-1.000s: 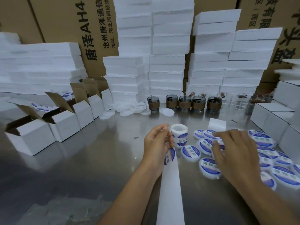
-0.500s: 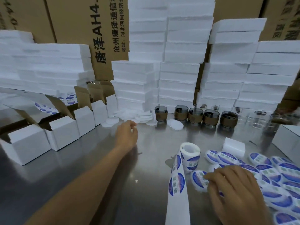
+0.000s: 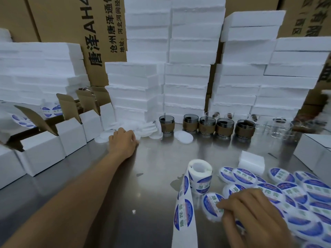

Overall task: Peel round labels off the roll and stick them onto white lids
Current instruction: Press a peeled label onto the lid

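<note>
The left hand point(image 3: 123, 142) reaches far across the steel bench point(image 3: 100, 190) to a loose pile of blank white round lids point(image 3: 145, 130). Its fingers are bent down, and I cannot tell if they grip one. The right hand point(image 3: 250, 213) rests relaxed fingers on a blue-labelled white lid point(image 3: 210, 203), near right. Just left stands the white roll of round blue labels point(image 3: 200, 176). Brown-sleeved glass cups point(image 3: 206, 125) and stacked white foam slabs point(image 3: 186, 77) line the far side, with open white cartons point(image 3: 41, 151) at left.

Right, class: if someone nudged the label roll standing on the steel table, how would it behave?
The label roll stands on end, core hollow, so it is probably light and would slide or tip, not roll. Its trailing backing strip curves loosely, so likely floppy and would drag along.
</note>
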{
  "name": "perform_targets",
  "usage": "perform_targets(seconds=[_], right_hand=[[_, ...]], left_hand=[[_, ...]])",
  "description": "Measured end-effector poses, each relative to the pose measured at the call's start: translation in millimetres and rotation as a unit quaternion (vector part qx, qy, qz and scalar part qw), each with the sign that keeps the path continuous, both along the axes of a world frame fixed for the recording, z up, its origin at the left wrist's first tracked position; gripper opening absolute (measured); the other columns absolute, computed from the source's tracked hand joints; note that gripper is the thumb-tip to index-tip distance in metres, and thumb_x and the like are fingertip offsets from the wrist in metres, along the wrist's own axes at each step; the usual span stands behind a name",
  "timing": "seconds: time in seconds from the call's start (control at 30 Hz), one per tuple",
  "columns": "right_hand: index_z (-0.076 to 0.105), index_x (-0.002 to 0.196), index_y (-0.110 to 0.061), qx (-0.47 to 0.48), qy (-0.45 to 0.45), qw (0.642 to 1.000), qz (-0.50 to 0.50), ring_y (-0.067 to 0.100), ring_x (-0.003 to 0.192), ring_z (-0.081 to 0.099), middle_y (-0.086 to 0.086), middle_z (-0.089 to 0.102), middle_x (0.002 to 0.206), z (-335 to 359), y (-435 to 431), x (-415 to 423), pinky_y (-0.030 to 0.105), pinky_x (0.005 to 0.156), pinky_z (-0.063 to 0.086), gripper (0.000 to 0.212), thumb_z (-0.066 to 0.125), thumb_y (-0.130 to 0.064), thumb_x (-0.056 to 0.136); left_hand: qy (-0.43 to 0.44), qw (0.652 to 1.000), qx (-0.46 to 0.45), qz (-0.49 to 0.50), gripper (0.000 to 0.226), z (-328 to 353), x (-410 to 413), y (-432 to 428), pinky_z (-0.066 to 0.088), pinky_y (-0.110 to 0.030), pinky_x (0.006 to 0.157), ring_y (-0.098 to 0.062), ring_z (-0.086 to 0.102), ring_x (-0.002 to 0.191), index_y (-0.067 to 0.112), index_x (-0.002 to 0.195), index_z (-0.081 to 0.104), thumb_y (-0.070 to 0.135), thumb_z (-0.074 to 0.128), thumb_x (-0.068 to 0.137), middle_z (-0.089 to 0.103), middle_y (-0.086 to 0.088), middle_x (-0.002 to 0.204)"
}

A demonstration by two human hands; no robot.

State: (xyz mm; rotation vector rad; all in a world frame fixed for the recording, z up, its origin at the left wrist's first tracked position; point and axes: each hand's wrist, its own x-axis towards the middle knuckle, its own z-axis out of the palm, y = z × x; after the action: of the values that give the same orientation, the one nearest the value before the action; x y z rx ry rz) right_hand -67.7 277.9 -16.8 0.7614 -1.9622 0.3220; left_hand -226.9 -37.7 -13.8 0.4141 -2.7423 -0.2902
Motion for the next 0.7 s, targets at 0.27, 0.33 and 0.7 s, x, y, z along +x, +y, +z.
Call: perform_targets(seconds=[0.27, 0.33, 0.7], right_hand=[[0.066, 0.058, -0.008, -0.05, -0.003, 0.999, 0.017, 0.023, 0.056, 0.053, 0.003, 0.06, 0.061, -2, -1, 3, 0.027, 0.059, 0.04, 0.025, 0.05, -0.005, 0.077], [0.066, 0.062, -0.009, -0.055, -0.009, 0.998, 0.008, 0.02, 0.061, 0.05, 0.002, 0.06, 0.063, -2, 0, 6, 0.026, 0.061, 0.04, 0.023, 0.05, -0.006, 0.079], [0.063, 0.092, -0.013, -0.222, -0.151, 0.963, -0.017, 0.019, 0.082, 0.056, -0.004, 0.061, 0.085, 11, -4, 31, 0.023, 0.073, 0.04, 0.012, 0.054, -0.008, 0.085]], left_hand=[[0.079, 0.972, 0.205, -0.084, 0.02, 26, 45, 31, 0.037, -0.031, 0.082, -0.023, 0.053, 0.096, 0.012, 0.087, 0.055, 0.029, 0.051, 0.096, 0.057, -0.003, 0.098], [0.101, 0.937, 0.31, -0.123, 0.019, 39, 69, 48, 0.037, -0.022, 0.068, -0.016, 0.052, 0.083, 0.01, 0.086, 0.053, 0.027, 0.052, 0.095, 0.057, 0.001, 0.086], [0.07, 0.686, 0.692, -0.214, 0.017, 25, 187, 123, 0.055, -0.025, 0.071, -0.017, 0.068, 0.08, 0.009, 0.09, 0.062, 0.019, 0.05, 0.096, 0.07, -0.009, 0.094]])
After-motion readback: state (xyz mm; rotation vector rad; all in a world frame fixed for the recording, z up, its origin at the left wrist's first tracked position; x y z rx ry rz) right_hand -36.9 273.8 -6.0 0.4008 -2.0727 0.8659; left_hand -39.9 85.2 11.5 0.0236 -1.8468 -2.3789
